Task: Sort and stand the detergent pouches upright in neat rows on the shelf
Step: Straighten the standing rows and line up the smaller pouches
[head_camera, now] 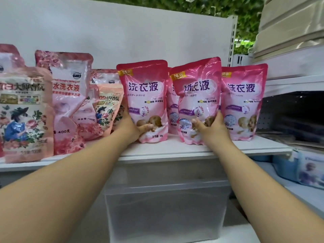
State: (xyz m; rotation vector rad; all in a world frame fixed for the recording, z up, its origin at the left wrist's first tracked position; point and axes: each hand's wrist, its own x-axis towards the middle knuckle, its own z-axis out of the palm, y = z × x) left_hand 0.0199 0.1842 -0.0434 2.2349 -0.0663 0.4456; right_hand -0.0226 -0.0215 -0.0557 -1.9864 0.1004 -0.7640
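Pink glossy plastic detergent pouch (145, 100) upright on white shelf board (184, 148), printed 洗衣液 in purple, yellow "NEW" corner tag, 500g near base. Left hand (130, 128) gripping its lower left edge, thumb across front. Second matching pink pouch (197, 100) tilted left, same 洗衣液 and "NEW" print, base held by right hand (209, 128), thumb on front, fingers wrapped behind right side. Third matching pink pouch (242, 102) upright just right of right hand. Another identical pouch (172, 106) partly hidden between the two held ones. Far left: peach floral pouches (24, 113), rose-print pouch (67, 102) reading 水洗衣液, 400克.
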